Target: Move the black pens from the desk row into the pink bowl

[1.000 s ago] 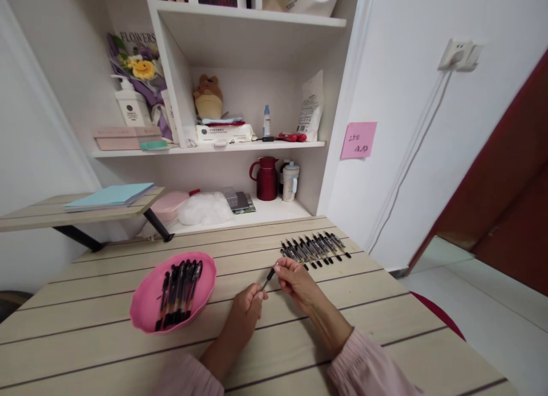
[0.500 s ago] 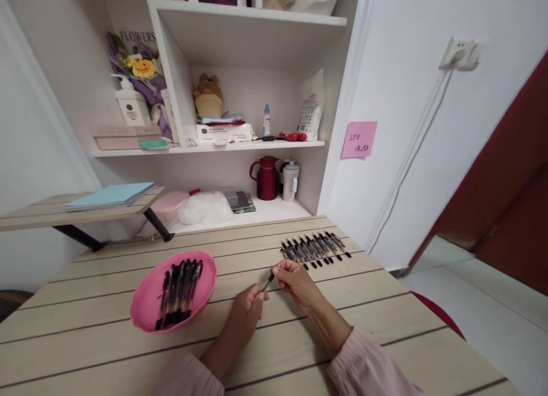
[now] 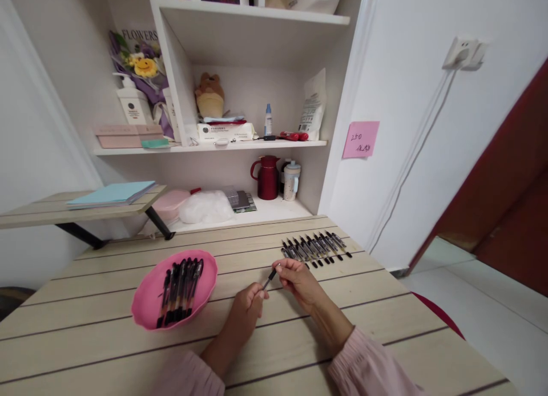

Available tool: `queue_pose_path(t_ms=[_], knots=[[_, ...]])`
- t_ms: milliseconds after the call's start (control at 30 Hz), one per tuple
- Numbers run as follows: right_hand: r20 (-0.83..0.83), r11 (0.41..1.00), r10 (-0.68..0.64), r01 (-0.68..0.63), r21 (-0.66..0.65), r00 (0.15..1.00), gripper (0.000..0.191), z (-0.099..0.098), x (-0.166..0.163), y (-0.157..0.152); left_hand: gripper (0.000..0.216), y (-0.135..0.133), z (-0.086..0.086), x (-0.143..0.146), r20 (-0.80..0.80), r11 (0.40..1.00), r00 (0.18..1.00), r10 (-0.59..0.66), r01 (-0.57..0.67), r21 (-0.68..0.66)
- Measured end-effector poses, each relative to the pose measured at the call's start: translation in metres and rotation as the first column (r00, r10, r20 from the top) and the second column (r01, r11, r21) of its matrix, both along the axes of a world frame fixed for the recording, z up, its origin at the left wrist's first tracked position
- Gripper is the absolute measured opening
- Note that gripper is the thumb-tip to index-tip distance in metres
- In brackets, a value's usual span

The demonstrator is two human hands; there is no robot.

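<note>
A slim pen (image 3: 269, 278) slants between my two hands above the tabletop. My left hand (image 3: 248, 303) is closed around its lower end, hiding that part. Thumb and forefinger of my right hand (image 3: 295, 277) pinch the dark upper end, where a small pale tip shows. To the left, a pink scalloped bowl (image 3: 145, 302) holds several black capped pens (image 3: 182, 290). Beyond my right hand lies a slanted row of pens (image 3: 314, 246), with separate black caps (image 3: 327, 261) along the near side.
The slatted wooden table (image 3: 274, 350) reaches back to white shelving (image 3: 240, 145). A raised wooden stand (image 3: 141, 205) with blue paper (image 3: 113, 193) is at the left. A red jug (image 3: 268, 178) and a pale cup (image 3: 291, 180) stand on the lowest shelf.
The hands and pen keep almost the same pose. A bit more of the pen's dark upper part shows by my right fingertips. The view has shifted very slightly.
</note>
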State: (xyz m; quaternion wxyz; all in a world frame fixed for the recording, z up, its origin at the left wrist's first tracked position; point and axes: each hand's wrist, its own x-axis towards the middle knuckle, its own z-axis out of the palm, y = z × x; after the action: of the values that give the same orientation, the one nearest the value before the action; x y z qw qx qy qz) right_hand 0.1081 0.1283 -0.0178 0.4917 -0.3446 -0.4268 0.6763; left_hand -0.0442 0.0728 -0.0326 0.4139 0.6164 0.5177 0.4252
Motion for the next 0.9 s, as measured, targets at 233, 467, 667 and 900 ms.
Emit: queue_pose_path(t_ms=[233, 467, 667, 900], knots=[[0.163, 0.988, -0.103, 0.081, 0.133, 0.981, 0.031, 0.001, 0.014, 0.013, 0.026, -0.001, 0.001, -0.002, -0.048, 1.000, 0.999, -0.010, 0.011, 0.022], [0.793, 0.839, -0.540, 0.109, 0.533, 0.283, 0.022, 0.008, 0.032, 0.044, 0.025, 0.004, -0.004, -0.004, 0.014, 0.999, 0.999, 0.047, -0.046, -0.018], [0.862, 0.881, -0.470, -0.161, 0.445, -0.187, 0.020, 0.012, 0.001, 0.058, 0.025, 0.007, -0.010, -0.005, 0.079, 0.998, 0.996, 0.047, -0.043, -0.054], [0.869, 0.873, -0.466, -0.245, 0.421, -0.168, 0.021, 0.007, -0.017, 0.043, 0.025, 0.010, -0.015, -0.008, 0.124, 0.998, 0.991, 0.046, -0.040, -0.047]])
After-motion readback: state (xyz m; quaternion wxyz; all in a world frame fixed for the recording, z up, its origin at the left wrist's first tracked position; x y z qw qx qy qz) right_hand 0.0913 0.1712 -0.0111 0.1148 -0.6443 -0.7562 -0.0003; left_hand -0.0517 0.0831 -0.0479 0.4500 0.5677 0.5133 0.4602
